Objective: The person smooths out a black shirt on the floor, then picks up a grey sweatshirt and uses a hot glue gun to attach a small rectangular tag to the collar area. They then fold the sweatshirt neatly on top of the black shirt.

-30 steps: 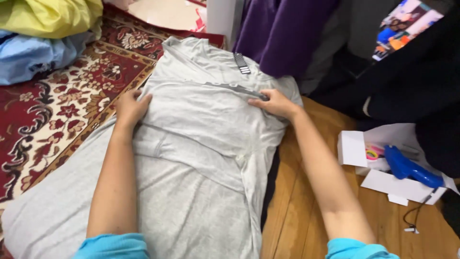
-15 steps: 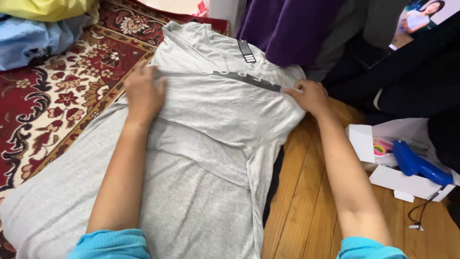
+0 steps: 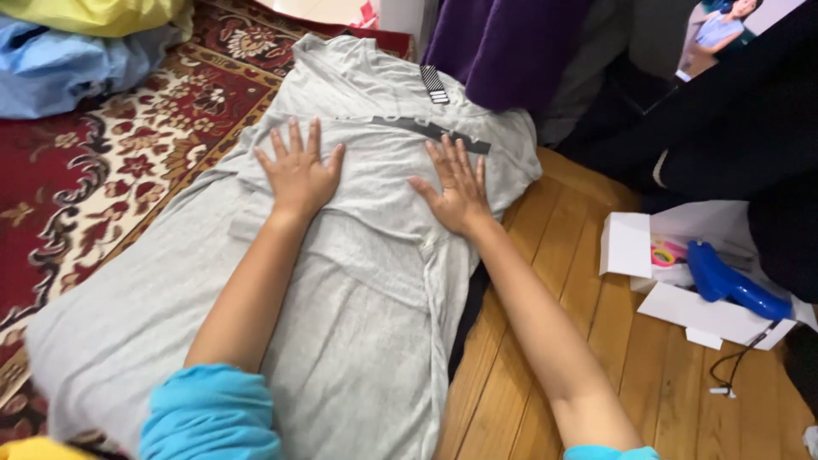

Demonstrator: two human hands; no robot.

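A light grey garment point(image 3: 358, 281) lies spread out flat, partly on a patterned red rug point(image 3: 102, 179) and partly on a wooden floor point(image 3: 554, 281). It has a dark grey band across the chest and a striped tag near the collar. My left hand point(image 3: 298, 170) rests palm down on the garment's upper left part, fingers spread. My right hand point(image 3: 456, 187) lies flat on it just below the dark band, fingers apart. Neither hand holds anything.
A blue cloth point(image 3: 60, 68) and a yellow cloth point(image 3: 102, 13) lie at the far left. Purple fabric point(image 3: 503, 43) and dark clothing point(image 3: 733, 128) hang at the back. An open white box point(image 3: 648, 255) with a blue tool point(image 3: 733, 281) sits on the floor at right.
Both hands have slid inward from the garment's side edges and now lie flat on its middle with fingers spread. The view has shifted a little.
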